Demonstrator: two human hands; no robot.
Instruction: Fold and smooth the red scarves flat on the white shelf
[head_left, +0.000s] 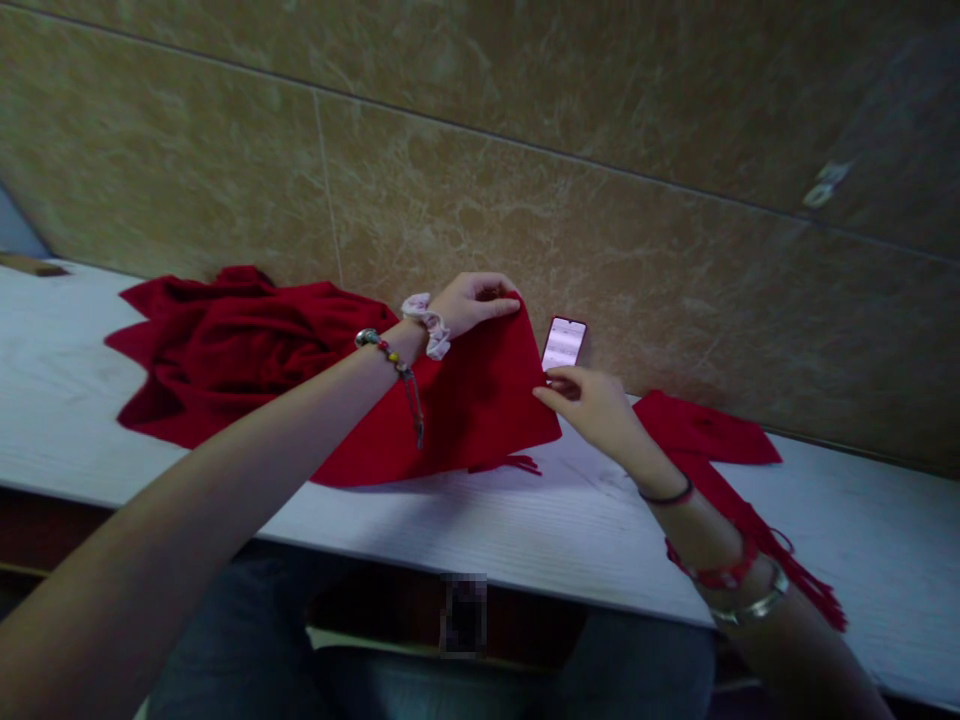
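A piece of red cloth is held up off the white table, its right edge facing the phone. My left hand pinches its upper corner between thumb and fingers. Lower on the same edge, my right hand closes thumb and forefinger on the cloth. To the left, more red fabric lies bunched in folds. A few red fringe strands show beneath the cloth's lower edge.
A phone with a lit screen leans near the tiled wall. Another red fringed piece lies at the right, partly under my right forearm. The white table is narrow, with its front edge close to my legs.
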